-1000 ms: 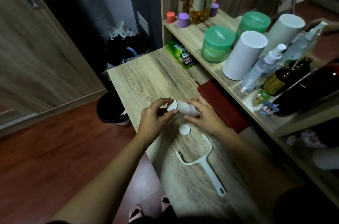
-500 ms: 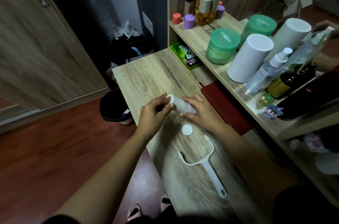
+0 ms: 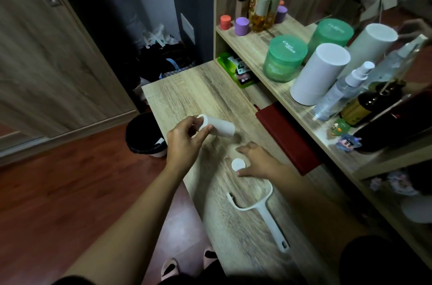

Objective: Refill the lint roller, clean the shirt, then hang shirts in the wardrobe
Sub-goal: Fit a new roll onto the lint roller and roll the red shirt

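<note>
The left hand [image 3: 184,144] holds a short white cylindrical lint-roller refill roll [image 3: 219,128] above the light wood-grain tabletop [image 3: 187,93]. Its thumb and fingertips are curled and pinched on the roll's left end, near the open core. The rest of the roll sticks out to the right of the fingers, roughly level and clear of the table. The right hand [image 3: 259,161] is low over the tabletop, just right of a small white round plastic end cap [image 3: 238,164] that lies flat on the wood. Its fingers are spread apart and only loosely bent, with the cap in the gap between thumb and forefinger. Motion blur hides whether any fingertip touches the cap. Nearer the person, the empty white plastic lint-roller handle [image 3: 268,219] lies flat on the table, its forked end toward the right hand and its straight grip pointing toward the table's near edge. It is apart from both hands and from the roll. A dark red flat book [image 3: 287,137] lies along the right edge of the table, beside the right hand. Behind it, a wooden shelf [image 3: 252,46] carries a translucent green lidded jar [image 3: 284,58], a tall white cylinder [image 3: 318,74] and a clear spray bottle with a white nozzle [image 3: 339,91]. On the reddish floor left of the table stands a round black waste bin [image 3: 142,135].
</note>
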